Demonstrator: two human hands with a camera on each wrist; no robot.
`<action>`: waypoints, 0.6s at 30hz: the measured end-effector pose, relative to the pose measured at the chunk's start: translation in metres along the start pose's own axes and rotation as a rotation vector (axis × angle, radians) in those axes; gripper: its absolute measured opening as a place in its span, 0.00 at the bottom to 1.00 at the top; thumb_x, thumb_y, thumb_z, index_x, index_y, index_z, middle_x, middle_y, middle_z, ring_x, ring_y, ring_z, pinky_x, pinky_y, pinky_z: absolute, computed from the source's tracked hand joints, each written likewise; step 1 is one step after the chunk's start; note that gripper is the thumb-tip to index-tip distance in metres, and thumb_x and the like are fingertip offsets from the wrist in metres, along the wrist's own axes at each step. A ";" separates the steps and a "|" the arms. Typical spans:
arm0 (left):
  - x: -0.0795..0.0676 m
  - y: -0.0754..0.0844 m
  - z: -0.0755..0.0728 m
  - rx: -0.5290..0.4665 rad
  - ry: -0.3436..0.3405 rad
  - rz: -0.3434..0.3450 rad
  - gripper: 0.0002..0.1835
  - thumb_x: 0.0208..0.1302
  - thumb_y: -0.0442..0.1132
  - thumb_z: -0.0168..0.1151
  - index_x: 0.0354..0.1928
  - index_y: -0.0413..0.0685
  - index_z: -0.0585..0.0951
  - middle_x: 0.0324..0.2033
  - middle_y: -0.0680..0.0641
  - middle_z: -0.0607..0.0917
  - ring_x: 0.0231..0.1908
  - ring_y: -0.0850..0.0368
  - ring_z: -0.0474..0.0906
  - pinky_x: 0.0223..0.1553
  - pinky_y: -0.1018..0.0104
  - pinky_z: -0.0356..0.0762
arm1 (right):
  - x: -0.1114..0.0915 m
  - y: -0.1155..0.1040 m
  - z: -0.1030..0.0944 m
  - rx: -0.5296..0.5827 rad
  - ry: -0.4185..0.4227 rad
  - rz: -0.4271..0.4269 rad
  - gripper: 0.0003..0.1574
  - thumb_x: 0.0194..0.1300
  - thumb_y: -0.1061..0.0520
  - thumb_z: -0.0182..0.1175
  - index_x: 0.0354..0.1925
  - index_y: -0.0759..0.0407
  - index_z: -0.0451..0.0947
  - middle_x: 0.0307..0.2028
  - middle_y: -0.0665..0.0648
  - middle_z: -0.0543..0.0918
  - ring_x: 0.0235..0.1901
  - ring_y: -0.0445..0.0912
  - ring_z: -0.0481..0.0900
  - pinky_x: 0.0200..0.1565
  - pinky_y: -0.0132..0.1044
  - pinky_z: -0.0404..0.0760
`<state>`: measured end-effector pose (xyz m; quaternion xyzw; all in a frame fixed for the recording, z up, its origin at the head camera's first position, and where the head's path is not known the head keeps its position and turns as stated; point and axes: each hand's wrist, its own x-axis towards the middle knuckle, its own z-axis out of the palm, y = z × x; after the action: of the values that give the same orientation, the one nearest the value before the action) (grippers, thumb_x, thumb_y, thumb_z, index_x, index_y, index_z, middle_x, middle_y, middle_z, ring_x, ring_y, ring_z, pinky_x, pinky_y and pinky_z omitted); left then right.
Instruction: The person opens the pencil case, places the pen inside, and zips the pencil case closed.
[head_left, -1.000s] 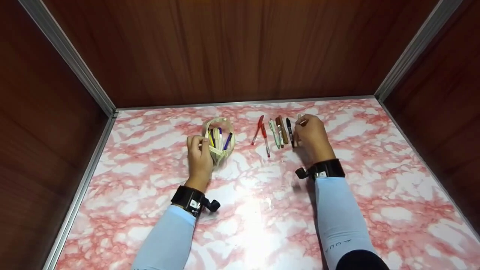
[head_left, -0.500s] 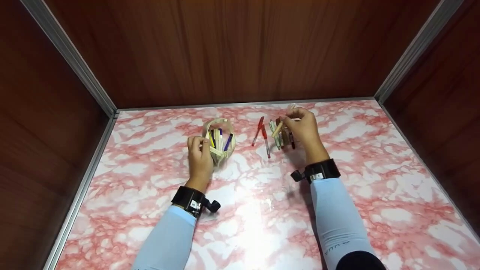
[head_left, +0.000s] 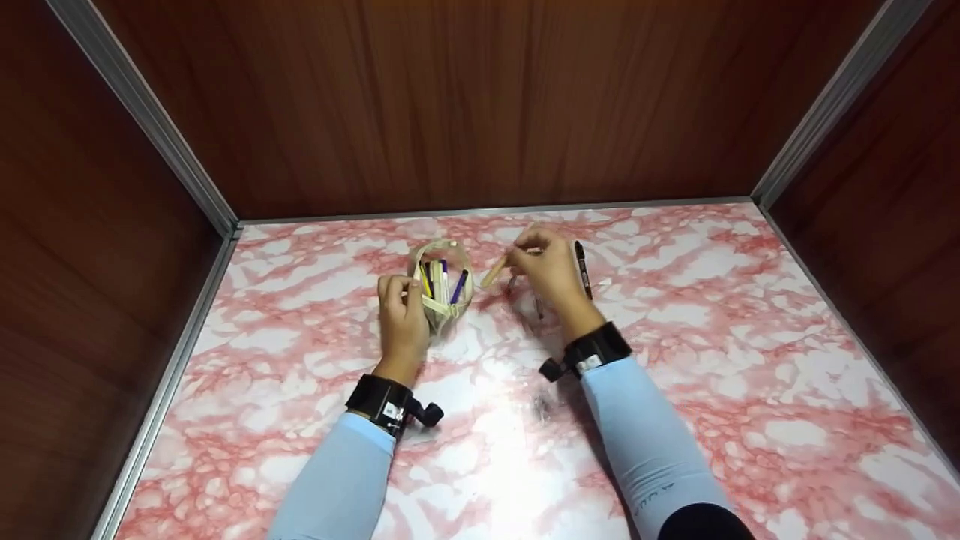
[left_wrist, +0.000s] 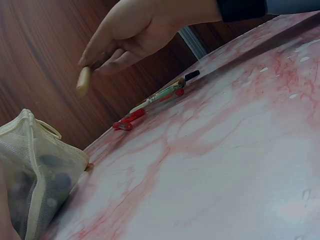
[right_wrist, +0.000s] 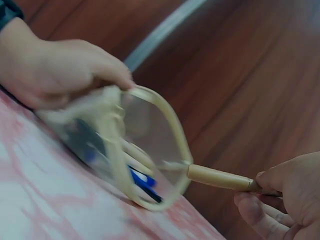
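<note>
My left hand (head_left: 403, 315) holds the near left rim of a cream mesh pencil case (left_wrist: 59, 162). The case's mouth gapes, and several pens and markers stand inside, among them a purple-capped pen (head_left: 459, 286). Between thumb and fingers, my right hand (head_left: 553, 271) pinches a beige pen (right_wrist: 220, 178). In the head view this pen is just right of the case, in the air, tilted with its lower end towards the mouth. The right wrist view has its tip overlapping the rim; whether they touch I cannot tell.
A black marker (head_left: 583, 270) lies on the marbled tabletop right of my right hand. Red pens (left_wrist: 130, 119) and a green patterned pen (left_wrist: 161, 97) lie there too, mostly covered by that hand in the head view. Brown wood panels (head_left: 480, 112) enclose the table.
My right hand has picked up the beige pen from the right end of the row and carried it left over the other pens to near the case. The left hand has stayed on the case.
</note>
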<state>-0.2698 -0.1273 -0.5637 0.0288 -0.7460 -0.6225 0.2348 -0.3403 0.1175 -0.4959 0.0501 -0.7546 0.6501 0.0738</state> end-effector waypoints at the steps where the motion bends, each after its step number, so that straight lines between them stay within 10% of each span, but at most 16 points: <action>1: 0.000 0.000 0.000 0.001 -0.003 -0.003 0.09 0.88 0.42 0.56 0.47 0.43 0.78 0.56 0.45 0.74 0.50 0.50 0.80 0.46 0.61 0.87 | -0.001 0.000 0.007 -0.008 -0.007 -0.001 0.02 0.71 0.69 0.71 0.40 0.65 0.86 0.38 0.58 0.89 0.30 0.40 0.91 0.41 0.48 0.97; 5: -0.001 0.001 -0.001 -0.005 -0.013 -0.020 0.10 0.88 0.43 0.56 0.48 0.43 0.77 0.56 0.45 0.74 0.50 0.50 0.81 0.45 0.61 0.89 | -0.004 0.000 0.033 -0.003 -0.060 0.014 0.04 0.71 0.70 0.70 0.39 0.64 0.85 0.40 0.59 0.90 0.31 0.42 0.92 0.46 0.56 0.96; 12: 0.000 0.001 -0.001 0.016 0.005 0.002 0.10 0.88 0.42 0.56 0.47 0.43 0.78 0.56 0.44 0.75 0.51 0.51 0.80 0.50 0.61 0.85 | -0.009 -0.003 0.067 -0.176 -0.074 -0.010 0.06 0.70 0.64 0.75 0.37 0.61 0.87 0.41 0.61 0.92 0.40 0.49 0.92 0.42 0.34 0.92; 18: 0.001 0.000 -0.001 0.041 0.017 0.011 0.10 0.87 0.43 0.57 0.46 0.44 0.79 0.56 0.46 0.75 0.52 0.51 0.81 0.50 0.60 0.85 | -0.015 -0.005 0.087 -0.241 -0.143 -0.020 0.05 0.70 0.63 0.77 0.38 0.61 0.88 0.42 0.61 0.94 0.44 0.52 0.93 0.43 0.34 0.93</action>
<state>-0.2707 -0.1286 -0.5635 0.0349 -0.7568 -0.6054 0.2439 -0.3288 0.0301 -0.5066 0.0945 -0.8300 0.5488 0.0315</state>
